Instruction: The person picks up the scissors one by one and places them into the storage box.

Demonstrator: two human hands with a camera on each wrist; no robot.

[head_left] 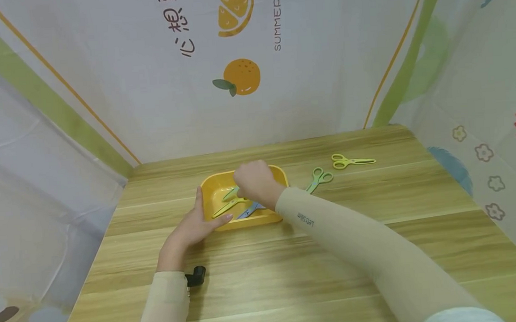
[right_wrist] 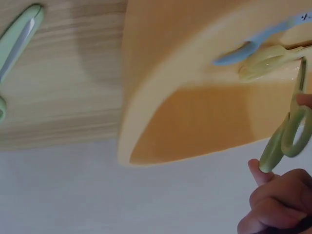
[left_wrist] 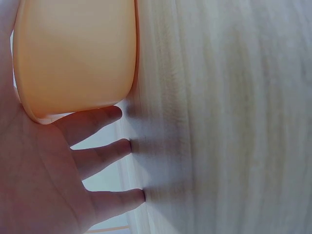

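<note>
A yellow tray [head_left: 246, 223] stands on the table with yellow scissors [head_left: 230, 207] and blue scissors [head_left: 248, 211] inside. My left hand [head_left: 191, 226] rests against its left end, thumb over the near rim; the left wrist view shows straight, spread fingers [left_wrist: 105, 156] beside the tray wall [left_wrist: 78, 58]. Above the tray, my right hand [head_left: 255, 181] holds green scissors by the handles [right_wrist: 287, 139], their blades pointing down into it. In the head view this hand covers the scissors' handles.
To the tray's right lie more green scissors [head_left: 318, 179], partly behind my right forearm, and yellow scissors [head_left: 353, 161] farther right. A black mount [head_left: 196, 276] sits at my left wrist. Printed cloth [head_left: 307, 94] hangs behind the wooden table [head_left: 265, 278] and at its sides.
</note>
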